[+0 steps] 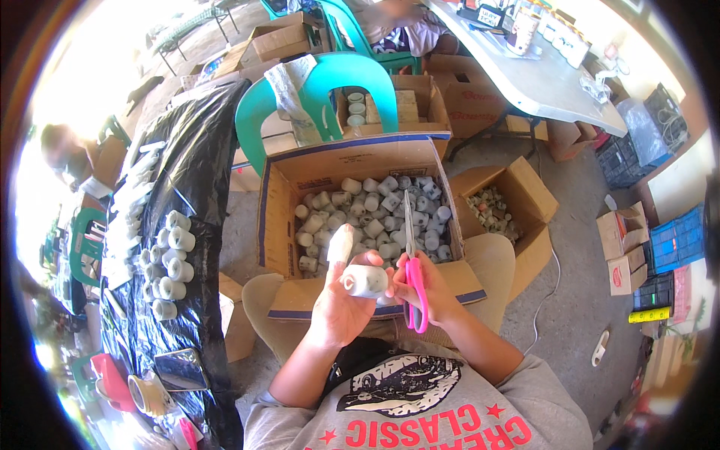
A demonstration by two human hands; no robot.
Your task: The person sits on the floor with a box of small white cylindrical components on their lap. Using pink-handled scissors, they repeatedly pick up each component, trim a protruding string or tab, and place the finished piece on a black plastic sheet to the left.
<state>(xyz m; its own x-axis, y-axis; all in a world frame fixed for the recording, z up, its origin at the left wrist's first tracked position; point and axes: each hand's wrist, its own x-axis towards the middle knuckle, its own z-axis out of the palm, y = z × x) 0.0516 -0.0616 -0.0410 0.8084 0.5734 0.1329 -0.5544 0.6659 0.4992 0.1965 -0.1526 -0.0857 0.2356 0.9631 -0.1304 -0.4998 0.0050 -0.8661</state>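
My left hand [335,313] is closed around a small white cylinder with grey markings [367,282], held on its side over the near edge of a large cardboard box [352,154]. A pale wrapping covers one upright digit of that hand. Scissors with pink handles [421,300] are gripped in my right hand [441,291], their blades pointing up and away from me. Its fingertips come close to the cylinder's right end; whether they touch it I cannot tell. Many similar white cylinders [373,204] lie loosely heaped inside the box, which stands in front of me between my knees.
On the left, black plastic [196,202] covers a table bearing white cylinders [174,268], a phone [181,369] and tape rolls [147,395]. A smaller carton of scraps [531,196] stands right of the box. Beyond are a teal chair [259,112], a white table [551,94] and a seated person.
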